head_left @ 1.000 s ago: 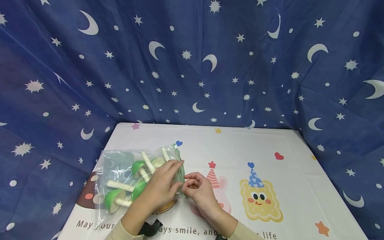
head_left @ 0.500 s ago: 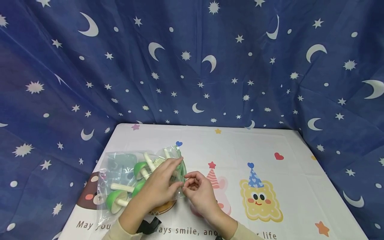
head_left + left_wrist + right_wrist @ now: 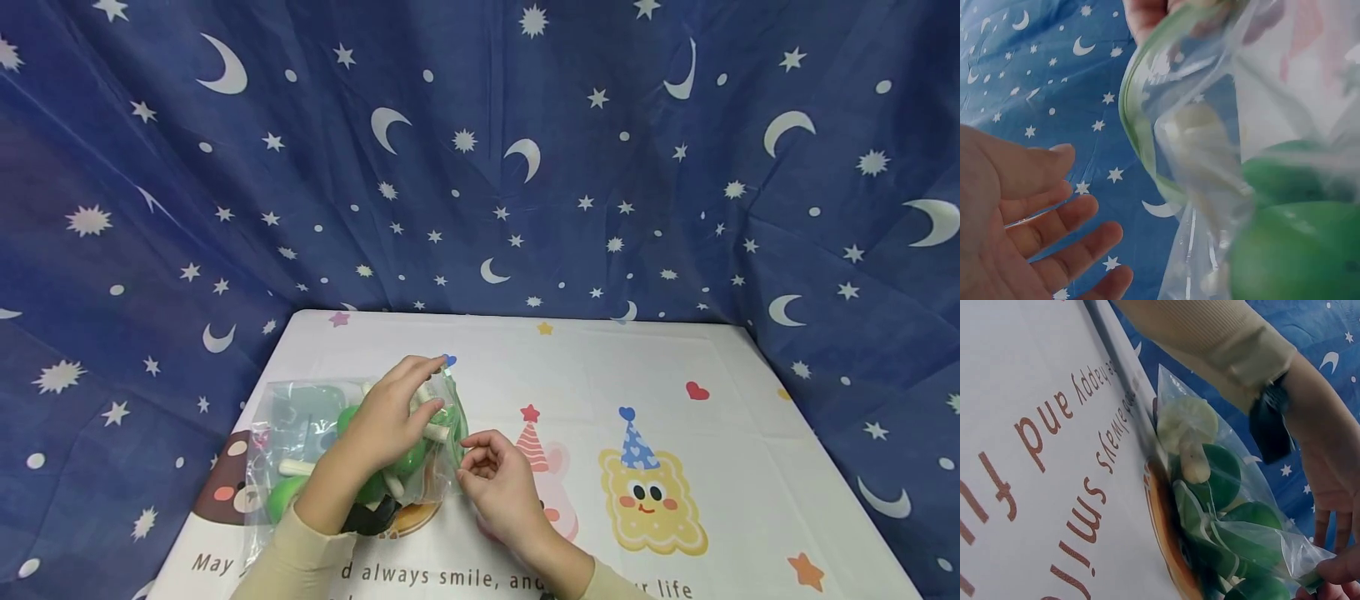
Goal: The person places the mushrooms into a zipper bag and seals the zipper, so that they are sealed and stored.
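A clear zip bag [image 3: 260, 467] with a green zip strip [image 3: 1130, 115] lies on the table's left half. Inside it are several toy mushrooms [image 3: 283, 497] with green caps and pale stems. My right hand [image 3: 498, 483] pinches the bag's zip edge between thumb and fingers at the near corner, seen also in the right wrist view. Over the bag's zip end hovers my left hand [image 3: 390, 421], its fingers loosely extended. In the left wrist view those fingers [image 3: 1079, 215] stand apart from the zip strip and hold nothing. The left forearm hides part of the mushrooms.
The white tablecloth [image 3: 720, 467] carries printed cartoon figures, stars, hearts and lettering. A dark blue curtain [image 3: 480, 200] with moons and stars hangs behind and along the sides of the table.
My left hand has lifted off the bag's zip end and moved up and slightly left. The bag has shifted slightly right at its left side. My right hand keeps its place at the zip edge.
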Motion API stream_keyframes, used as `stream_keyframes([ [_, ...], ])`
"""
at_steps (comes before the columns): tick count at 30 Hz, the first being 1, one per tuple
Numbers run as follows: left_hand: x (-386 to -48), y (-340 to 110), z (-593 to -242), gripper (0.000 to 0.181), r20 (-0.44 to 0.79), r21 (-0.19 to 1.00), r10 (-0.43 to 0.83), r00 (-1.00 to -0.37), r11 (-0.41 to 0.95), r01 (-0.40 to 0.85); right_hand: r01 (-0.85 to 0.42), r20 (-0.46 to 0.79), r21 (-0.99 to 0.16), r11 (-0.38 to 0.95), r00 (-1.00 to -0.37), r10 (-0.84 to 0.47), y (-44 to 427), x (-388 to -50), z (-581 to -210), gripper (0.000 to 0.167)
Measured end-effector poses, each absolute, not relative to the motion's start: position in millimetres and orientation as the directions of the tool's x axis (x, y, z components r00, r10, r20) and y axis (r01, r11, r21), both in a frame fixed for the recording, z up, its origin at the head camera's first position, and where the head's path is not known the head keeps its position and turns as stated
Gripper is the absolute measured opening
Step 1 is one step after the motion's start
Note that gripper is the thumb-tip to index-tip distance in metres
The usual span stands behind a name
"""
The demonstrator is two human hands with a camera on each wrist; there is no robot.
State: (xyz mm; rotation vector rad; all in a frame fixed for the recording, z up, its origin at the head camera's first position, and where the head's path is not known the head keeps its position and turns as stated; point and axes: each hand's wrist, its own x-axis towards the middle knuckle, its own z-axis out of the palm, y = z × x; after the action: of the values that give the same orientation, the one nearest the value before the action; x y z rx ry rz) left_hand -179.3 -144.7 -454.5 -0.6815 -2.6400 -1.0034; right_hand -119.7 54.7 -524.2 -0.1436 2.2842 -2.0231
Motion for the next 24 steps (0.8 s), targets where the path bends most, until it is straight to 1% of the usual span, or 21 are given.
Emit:
stream_keyframes([
  [5, -206.0, -144.1, -448.4, 0.052, 0.301, 0.580, 0.325, -0.897, 0.684, 0.442, -0.016, 0.002, -0.993, 0.114, -0.993, -0.120, 54.2, -118.6, -523.8, 0.037],
  [12, -246.9, -142.9, -454.2, 0.043, 0.170, 0.532, 0.370, -0.913, 0.746, 0.401, -0.001, -0.012, -0.995, 0.104, -0.993, -0.119, 54.4, -118.4, -524.6, 0.040],
  [15, -260.9, -141.5, -458.9, 0.043, 0.098, 0.534, 0.389, -0.916, 0.756, 0.378, 0.005, -0.016, -0.995, 0.100, -0.993, -0.118, 55.2, -118.4, -525.2, 0.040],
  [19, -274.9, -140.6, -463.5, 0.044, 0.013, 0.566, 0.393, -0.920, 0.755, 0.330, 0.009, -0.020, -0.996, 0.093, -0.993, -0.117, 56.4, -117.9, -525.8, 0.038],
  [24, -287.9, -140.6, -468.5, 0.047, -0.084, 0.604, 0.393, -0.915, 0.751, 0.267, 0.016, -0.026, -0.996, 0.083, -0.993, -0.114, 57.7, -117.6, -527.2, 0.041],
])
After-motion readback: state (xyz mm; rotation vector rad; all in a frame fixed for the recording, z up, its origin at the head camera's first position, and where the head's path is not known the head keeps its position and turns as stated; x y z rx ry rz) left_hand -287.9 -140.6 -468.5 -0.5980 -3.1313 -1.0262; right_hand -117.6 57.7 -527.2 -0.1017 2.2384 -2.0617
